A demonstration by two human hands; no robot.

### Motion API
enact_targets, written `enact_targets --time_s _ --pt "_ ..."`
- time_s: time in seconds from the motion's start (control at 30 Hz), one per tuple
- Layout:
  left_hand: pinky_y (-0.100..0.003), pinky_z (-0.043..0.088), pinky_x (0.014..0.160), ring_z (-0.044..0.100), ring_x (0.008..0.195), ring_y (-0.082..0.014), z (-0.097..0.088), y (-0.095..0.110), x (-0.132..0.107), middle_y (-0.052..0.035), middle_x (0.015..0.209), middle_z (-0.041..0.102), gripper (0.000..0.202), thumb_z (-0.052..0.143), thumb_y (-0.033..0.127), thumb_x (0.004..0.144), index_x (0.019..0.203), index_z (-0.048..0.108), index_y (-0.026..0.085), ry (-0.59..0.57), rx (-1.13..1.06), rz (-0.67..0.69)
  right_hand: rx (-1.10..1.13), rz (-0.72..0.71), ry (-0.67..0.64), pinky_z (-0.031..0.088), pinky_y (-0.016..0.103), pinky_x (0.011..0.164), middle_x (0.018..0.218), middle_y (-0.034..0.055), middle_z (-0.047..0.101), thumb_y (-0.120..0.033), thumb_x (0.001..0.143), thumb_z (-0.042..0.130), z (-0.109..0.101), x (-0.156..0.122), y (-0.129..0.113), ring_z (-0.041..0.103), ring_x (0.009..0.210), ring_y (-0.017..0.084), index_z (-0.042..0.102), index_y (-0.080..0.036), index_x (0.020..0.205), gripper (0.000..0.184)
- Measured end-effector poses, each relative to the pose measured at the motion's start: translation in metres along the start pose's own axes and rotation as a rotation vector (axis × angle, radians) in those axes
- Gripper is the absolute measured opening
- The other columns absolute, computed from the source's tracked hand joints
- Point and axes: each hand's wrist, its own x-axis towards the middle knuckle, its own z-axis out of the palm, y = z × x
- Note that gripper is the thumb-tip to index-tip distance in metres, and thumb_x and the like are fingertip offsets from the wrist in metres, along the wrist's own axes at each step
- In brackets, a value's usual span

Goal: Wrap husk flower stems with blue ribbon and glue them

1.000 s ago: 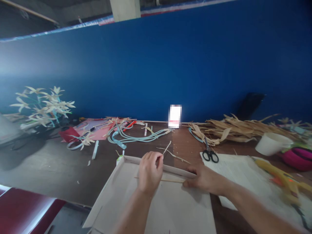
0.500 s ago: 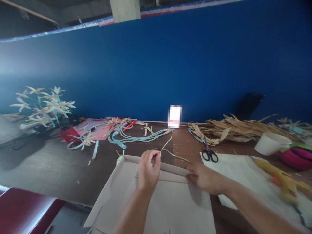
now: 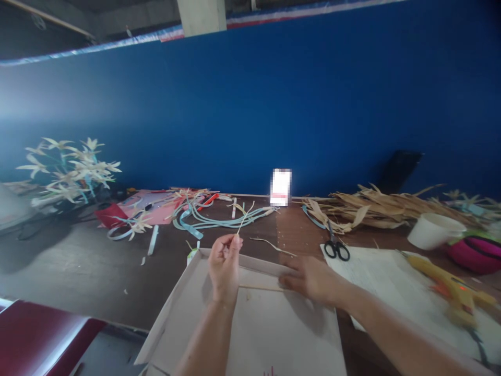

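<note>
My left hand (image 3: 224,266) is raised over the far edge of a white shallow cardboard tray (image 3: 183,308) and pinches a thin dried straw strip (image 3: 245,218) that points up and to the right. My right hand (image 3: 309,279) rests on the tray's far right part, fingers closed on the end of a thin wooden stick (image 3: 260,287) lying across the tray. Another loose straw strip (image 3: 274,246) lies on the brown table just beyond the tray.
Black scissors (image 3: 335,246) lie right of the tray beside a white sheet (image 3: 383,282). Behind them are a heap of dried husks (image 3: 383,206), a white cup (image 3: 434,231), a pink bowl (image 3: 475,253) and a yellow glue gun (image 3: 446,284). Light-blue ribbons (image 3: 219,218) and straw flowers (image 3: 70,169) lie left.
My left hand has moved left and lifted the straw strip with it. My right hand slid left along the tray, keeping hold of the stick.
</note>
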Motion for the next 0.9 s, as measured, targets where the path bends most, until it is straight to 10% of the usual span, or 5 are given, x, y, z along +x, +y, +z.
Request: enact_targets --time_s 0.5,0.9 --pt "-0.021 0.044 0.06 0.054 0.063 -0.0101 0.0 -0.001 0.002 -0.0027 0.072 0.061 0.026 0.059 0.038 0.073 0.082 0.06 0.013 0.034 0.059 -0.011 -0.47 -0.084 0.042 0.03 0.026 0.054 0.075 0.0076 0.066 -0.028 0.075 0.048 0.011 0.016 -0.012 0.062 0.07 0.02 0.063 -0.018 0.075 0.018" --pt "-0.022 0.044 0.061 0.054 0.064 -0.0104 0.002 -0.009 0.008 -0.0018 0.072 0.061 0.024 0.056 0.038 0.075 0.081 0.06 0.015 -0.033 0.171 -0.037 -0.148 -0.078 -0.21 0.023 0.022 0.045 0.06 -0.0011 0.055 -0.022 0.067 0.049 -0.006 0.027 0.002 0.047 0.053 0.01 0.058 -0.017 0.069 0.01"
